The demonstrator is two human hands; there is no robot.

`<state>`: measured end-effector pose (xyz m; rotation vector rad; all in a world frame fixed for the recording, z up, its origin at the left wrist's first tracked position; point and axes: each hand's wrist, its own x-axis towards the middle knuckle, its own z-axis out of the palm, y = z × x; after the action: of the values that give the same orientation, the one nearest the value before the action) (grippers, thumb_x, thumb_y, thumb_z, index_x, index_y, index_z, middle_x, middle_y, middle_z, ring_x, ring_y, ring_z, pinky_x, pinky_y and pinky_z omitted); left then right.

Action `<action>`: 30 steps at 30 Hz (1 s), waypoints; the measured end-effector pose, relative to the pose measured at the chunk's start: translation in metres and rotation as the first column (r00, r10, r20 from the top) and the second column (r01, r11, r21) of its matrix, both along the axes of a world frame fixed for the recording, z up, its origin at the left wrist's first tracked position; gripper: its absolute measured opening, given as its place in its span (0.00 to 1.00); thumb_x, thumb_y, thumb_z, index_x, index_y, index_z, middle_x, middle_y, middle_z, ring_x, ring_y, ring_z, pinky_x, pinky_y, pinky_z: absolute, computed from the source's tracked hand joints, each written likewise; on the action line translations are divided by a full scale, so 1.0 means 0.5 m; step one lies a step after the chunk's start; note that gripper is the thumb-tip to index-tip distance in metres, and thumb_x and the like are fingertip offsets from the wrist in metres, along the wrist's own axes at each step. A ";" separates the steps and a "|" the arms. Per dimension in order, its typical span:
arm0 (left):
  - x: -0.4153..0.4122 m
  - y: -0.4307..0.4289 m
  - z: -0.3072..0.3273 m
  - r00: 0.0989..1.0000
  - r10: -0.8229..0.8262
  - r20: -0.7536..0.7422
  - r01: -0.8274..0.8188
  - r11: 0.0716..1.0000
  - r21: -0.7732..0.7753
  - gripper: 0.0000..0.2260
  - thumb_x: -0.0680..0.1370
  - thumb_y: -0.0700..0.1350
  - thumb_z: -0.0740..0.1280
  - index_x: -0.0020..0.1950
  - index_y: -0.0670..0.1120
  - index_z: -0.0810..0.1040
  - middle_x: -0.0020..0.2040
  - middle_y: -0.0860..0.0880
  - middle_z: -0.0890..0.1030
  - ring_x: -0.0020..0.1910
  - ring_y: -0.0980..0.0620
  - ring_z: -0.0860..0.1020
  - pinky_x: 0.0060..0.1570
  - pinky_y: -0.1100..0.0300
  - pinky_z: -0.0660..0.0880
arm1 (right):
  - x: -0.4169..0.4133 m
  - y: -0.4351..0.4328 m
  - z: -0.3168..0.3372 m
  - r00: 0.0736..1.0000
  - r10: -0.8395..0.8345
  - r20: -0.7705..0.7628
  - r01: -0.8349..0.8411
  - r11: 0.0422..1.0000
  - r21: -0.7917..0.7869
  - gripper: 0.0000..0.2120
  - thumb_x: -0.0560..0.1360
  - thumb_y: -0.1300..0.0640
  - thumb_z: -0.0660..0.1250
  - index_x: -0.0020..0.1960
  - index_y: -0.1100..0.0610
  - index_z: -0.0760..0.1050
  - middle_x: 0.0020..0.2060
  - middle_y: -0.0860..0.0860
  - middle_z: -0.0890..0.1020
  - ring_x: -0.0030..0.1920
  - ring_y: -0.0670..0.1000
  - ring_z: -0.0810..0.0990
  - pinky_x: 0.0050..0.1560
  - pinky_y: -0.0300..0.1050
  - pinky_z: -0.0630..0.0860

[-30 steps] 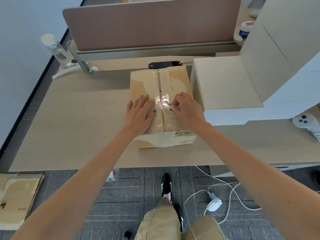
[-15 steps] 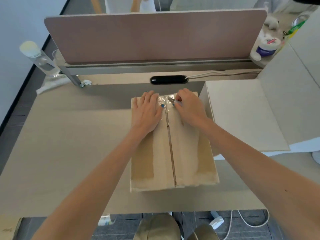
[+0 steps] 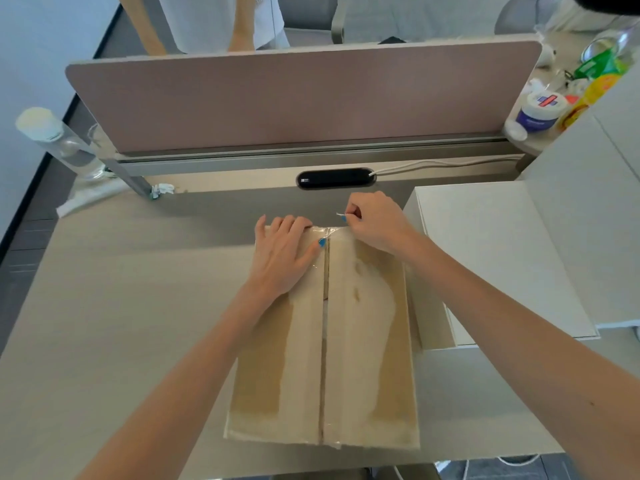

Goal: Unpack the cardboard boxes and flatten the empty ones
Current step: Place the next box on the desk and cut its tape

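A brown cardboard box (image 3: 367,358) lies on the desk in front of me, its two top flaps meeting along a centre seam that is slit open along most of its length. My left hand (image 3: 282,254) presses flat on the far part of the left flap, fingers straight. My right hand (image 3: 375,220) is at the box's far edge, just past the seam's end, and pinches a small thin metal blade (image 3: 341,214). Clear tape (image 3: 329,232) is crumpled at the seam's far end.
A white box (image 3: 491,258) with a raised lid stands right beside the cardboard box. A pink divider panel (image 3: 298,98) closes the desk's far side. A clear bottle (image 3: 59,143) stands far left, jars and packets far right. A person stands behind the divider.
My right hand has run the blade along the seam from its middle to the far edge of the box and slightly past it. My left hand slid forward along the left flap.
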<state>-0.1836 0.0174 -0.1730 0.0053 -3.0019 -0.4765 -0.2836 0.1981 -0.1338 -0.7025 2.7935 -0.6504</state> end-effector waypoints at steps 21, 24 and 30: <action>-0.002 -0.018 0.009 1.000 0.017 0.007 -0.018 0.965 0.260 0.14 0.73 0.61 0.61 0.55 0.56 0.74 0.55 0.57 0.77 0.55 0.53 0.72 0.61 0.52 0.62 | -0.043 -0.012 0.017 0.936 0.313 0.159 -0.335 0.933 0.136 0.11 0.82 0.59 0.55 0.55 0.53 0.77 0.51 0.50 0.81 0.47 0.52 0.80 0.54 0.49 0.74; -0.002 -0.017 0.010 1.000 0.014 0.011 -0.016 0.965 0.262 0.16 0.72 0.62 0.60 0.55 0.57 0.74 0.55 0.58 0.77 0.54 0.54 0.72 0.60 0.52 0.62 | -0.047 -0.015 0.022 0.930 0.336 0.151 -0.358 0.920 0.160 0.12 0.82 0.59 0.55 0.55 0.53 0.77 0.48 0.49 0.81 0.47 0.52 0.79 0.49 0.46 0.72; -0.003 -0.020 0.008 1.000 0.015 0.014 -0.018 0.969 0.247 0.13 0.74 0.59 0.64 0.55 0.56 0.74 0.55 0.58 0.77 0.54 0.54 0.71 0.60 0.51 0.63 | -0.051 -0.013 0.030 0.908 0.417 0.039 -0.413 0.877 0.243 0.14 0.82 0.59 0.53 0.57 0.51 0.77 0.43 0.47 0.73 0.48 0.52 0.71 0.35 0.42 0.57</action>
<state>-0.1850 0.0073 -0.1689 0.0520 -2.9297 -0.8476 -0.3089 0.1915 -0.1187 -1.2027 2.5404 -0.2107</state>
